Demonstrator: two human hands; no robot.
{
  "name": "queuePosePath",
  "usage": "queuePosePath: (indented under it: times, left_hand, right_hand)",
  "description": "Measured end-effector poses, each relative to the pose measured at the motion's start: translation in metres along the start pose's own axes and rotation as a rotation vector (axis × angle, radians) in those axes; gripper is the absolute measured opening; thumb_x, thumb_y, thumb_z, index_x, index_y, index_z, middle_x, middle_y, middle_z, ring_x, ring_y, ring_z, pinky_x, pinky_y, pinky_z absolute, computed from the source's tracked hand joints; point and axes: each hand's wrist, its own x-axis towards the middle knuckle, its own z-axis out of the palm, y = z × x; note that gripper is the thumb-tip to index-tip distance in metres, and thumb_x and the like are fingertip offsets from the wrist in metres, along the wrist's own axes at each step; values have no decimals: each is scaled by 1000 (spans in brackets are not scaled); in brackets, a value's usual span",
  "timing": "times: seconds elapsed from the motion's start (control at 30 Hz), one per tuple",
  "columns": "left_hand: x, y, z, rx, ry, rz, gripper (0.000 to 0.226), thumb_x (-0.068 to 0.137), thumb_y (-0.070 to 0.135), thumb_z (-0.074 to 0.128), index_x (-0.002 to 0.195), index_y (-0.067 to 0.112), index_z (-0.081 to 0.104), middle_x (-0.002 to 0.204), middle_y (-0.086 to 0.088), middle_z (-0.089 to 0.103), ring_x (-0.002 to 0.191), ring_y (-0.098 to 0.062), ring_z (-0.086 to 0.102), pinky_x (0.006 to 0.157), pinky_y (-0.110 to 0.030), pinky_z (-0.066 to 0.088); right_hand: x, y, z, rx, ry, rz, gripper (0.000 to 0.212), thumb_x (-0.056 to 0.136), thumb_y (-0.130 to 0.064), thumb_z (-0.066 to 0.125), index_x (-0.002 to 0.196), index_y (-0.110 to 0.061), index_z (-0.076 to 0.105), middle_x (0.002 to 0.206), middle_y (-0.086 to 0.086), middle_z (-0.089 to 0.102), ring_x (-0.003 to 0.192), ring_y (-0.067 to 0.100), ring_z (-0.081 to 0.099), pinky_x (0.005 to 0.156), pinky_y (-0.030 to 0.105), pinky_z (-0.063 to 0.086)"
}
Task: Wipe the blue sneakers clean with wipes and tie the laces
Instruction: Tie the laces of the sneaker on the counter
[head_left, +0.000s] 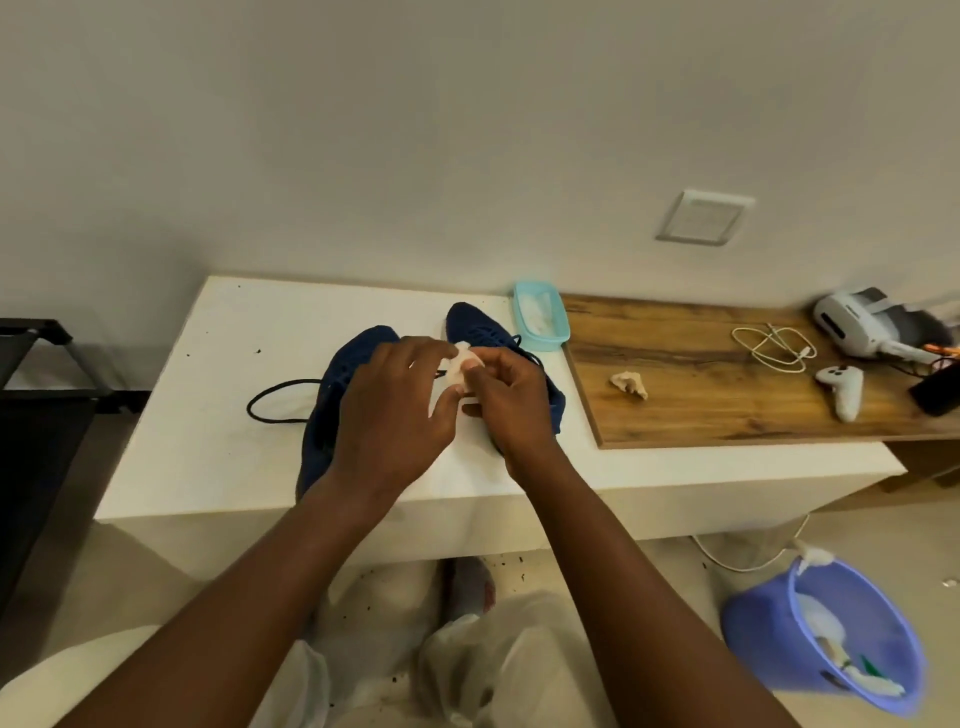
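Note:
Two blue sneakers lie on the white table. The left sneaker has a black lace looping out to its left. The right sneaker is partly hidden behind my hands. My left hand and my right hand meet above the shoes, and both pinch a small crumpled white wipe between their fingertips.
A light blue tub of wipes stands behind the right sneaker. On the wooden board lie a used crumpled wipe, a white cable, a white controller and a headset. A purple bucket holding used wipes sits on the floor at the right.

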Motion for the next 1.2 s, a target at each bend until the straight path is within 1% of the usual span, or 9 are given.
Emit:
queuePosePath:
  times: [0.13,0.23,0.37,0.47,0.6,0.7,0.93,1.07,1.2]
  left_hand:
    - [32,40,14,54,-26,106,46,91,24,68,135,15,57,138,-8,59,124,-32,56,97,-49,49]
    - [55,72,31,82,-102,137,55,98,30,61,149,18,44,157,-9,42,146,-30,36,117,-46,31]
    - [83,106,71,93,-163,242,58,99,31,59,152,17,39,160,-10,37,150,-31,29,120,-45,28]
    - [94,113,106,204,-247,311,56,96,28,59,148,15,43,152,-14,46,142,-35,40,113,-47,37]
    - [96,108,141,300,-339,326,52,96,28,57,144,13,44,143,-14,52,131,-34,48,104,-46,43]
    - [95,99,149,251,-342,295,48,97,30,56,141,13,47,139,-13,55,125,-32,53,100,-46,45]
    - [101,67,96,47,-301,86,40,99,35,56,136,21,51,127,-6,59,101,-27,62,85,-43,52]
    - [101,45,41,-34,-204,-4,33,96,34,60,127,25,57,127,-1,60,112,-24,59,91,-42,49]
    - [83,19,-16,-137,-95,-112,21,95,35,64,114,28,63,115,10,66,109,-12,61,87,-34,48]
  right_hand:
    - [26,-18,-48,-186,165,-171,20,94,-20,63,113,-20,70,108,-5,70,98,10,67,89,34,59]
    - [46,-30,-97,-230,301,-181,28,87,-9,65,113,-17,68,110,-2,68,102,13,64,90,33,56]
    - [67,-27,-159,-221,392,-141,26,83,-11,71,109,-15,65,100,1,68,87,10,66,70,25,59]
    - [87,-4,-189,-333,389,-61,17,79,-3,68,93,-12,70,90,1,69,74,7,63,45,10,44]
    - [114,57,-208,-346,349,145,20,73,-1,69,85,-15,74,94,3,72,89,22,69,65,26,55]
    - [120,90,-208,-287,335,232,25,79,-3,65,99,-14,76,108,5,72,99,22,66,79,28,55]
    - [109,50,-212,104,553,170,15,83,-5,62,81,-14,74,81,6,74,80,21,71,62,28,48]
    - [87,-11,-206,274,500,117,26,79,-12,67,103,-2,69,97,11,75,64,14,57,55,25,43]
    - [54,-65,-156,154,348,49,23,84,-24,77,99,-8,72,91,6,73,66,14,55,60,29,50]
